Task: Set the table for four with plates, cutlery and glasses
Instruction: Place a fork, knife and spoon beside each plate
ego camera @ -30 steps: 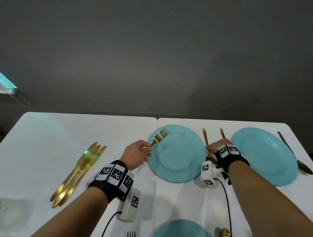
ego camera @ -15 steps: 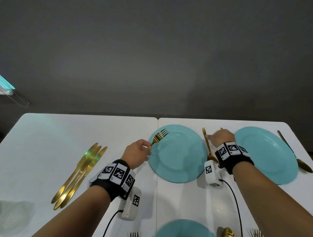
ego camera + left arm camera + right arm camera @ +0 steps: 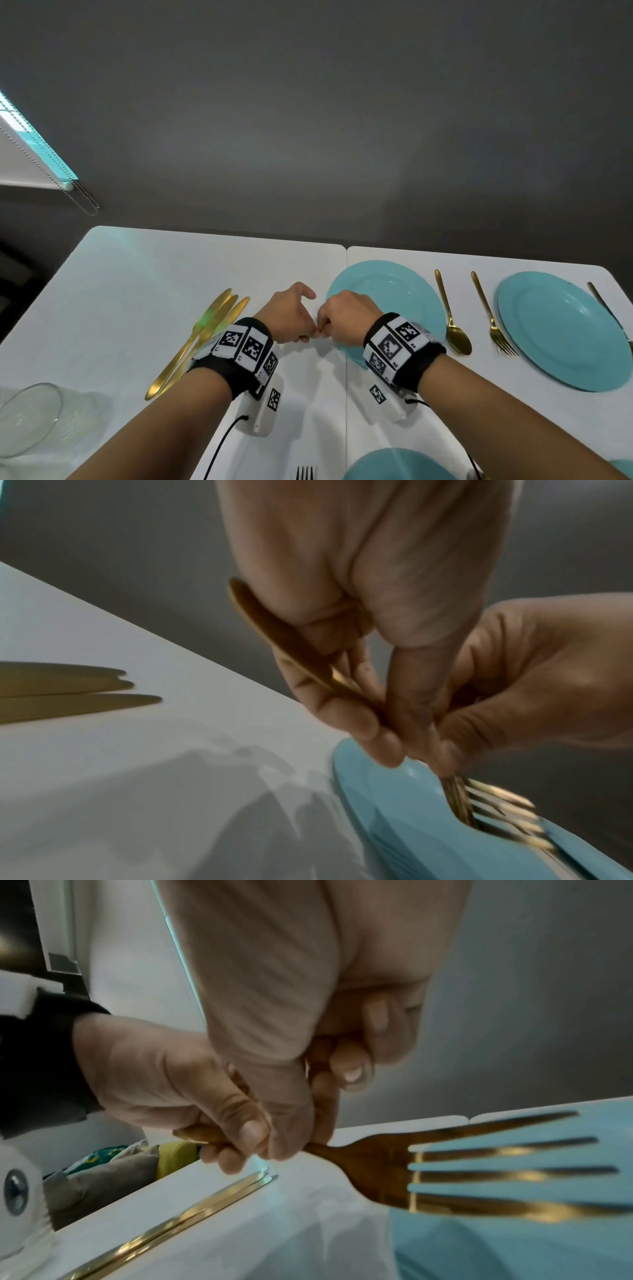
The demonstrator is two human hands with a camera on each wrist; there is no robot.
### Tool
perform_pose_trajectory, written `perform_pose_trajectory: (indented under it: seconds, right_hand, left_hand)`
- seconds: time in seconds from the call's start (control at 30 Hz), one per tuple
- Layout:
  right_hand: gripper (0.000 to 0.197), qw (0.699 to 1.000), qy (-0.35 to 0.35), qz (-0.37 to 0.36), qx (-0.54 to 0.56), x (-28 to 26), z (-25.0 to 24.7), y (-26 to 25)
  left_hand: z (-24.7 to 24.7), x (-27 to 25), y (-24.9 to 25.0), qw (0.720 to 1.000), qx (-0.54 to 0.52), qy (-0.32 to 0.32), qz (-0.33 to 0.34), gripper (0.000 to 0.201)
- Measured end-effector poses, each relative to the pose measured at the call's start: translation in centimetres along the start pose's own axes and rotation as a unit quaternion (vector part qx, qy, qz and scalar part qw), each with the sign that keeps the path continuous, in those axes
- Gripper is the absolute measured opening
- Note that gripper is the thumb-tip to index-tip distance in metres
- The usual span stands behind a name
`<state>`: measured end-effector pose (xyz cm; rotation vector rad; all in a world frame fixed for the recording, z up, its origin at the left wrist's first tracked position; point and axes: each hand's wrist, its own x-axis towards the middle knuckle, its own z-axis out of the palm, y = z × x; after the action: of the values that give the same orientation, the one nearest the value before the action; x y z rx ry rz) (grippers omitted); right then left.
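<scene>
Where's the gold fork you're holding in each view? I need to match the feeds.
Head: fork hidden behind the two hands, left and right, meeting at centre.
Left wrist: fork lower right, tines over the plate.
Right wrist: fork centre-right.
Shared landmark: teal plate.

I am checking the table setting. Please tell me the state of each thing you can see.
fork: held by both hands, tines over plate
left hand: grips fork handle
right hand: pinches fork neck
plate: flat, bare
knives: bundled, lying unplaced
spoon: placed beside plate
glass: on its side
</scene>
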<state>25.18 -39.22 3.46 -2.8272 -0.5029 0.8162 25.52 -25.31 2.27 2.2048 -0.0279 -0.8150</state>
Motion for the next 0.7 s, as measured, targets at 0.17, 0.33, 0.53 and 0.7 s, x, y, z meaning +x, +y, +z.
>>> perform_pose_trajectory:
  seconds: [0.17,0.33,0.53,0.7]
  right_hand:
    - [0.02,0.995,-0.037,0.072,0.049,1.5,1.1,-1.6]
    - [0.026,0.964,-0.004,0.232,0.126,5.5,2.7,-2.1]
    - [0.035,0.908,0.052,0.323,0.261,7.7,3.3,-3.6]
    - [0.037,0.886,0.105,0.346,0.291,8.6,3.6,-3.8]
  left_hand:
    - [-1.3,-0.7,-1.2,0.99,0.082,0.103,0.049,0.064]
    - [-3.7,-0.3,-2.6,0.957,-0.005,0.287,0.043,0.048]
    - [-4.3,0.3,-5.7,0.954,-0.034,0.298,0.013,0.037]
    - [-4.6,0.3,-7.1,0.956,-0.055,0.289,0.01,0.033]
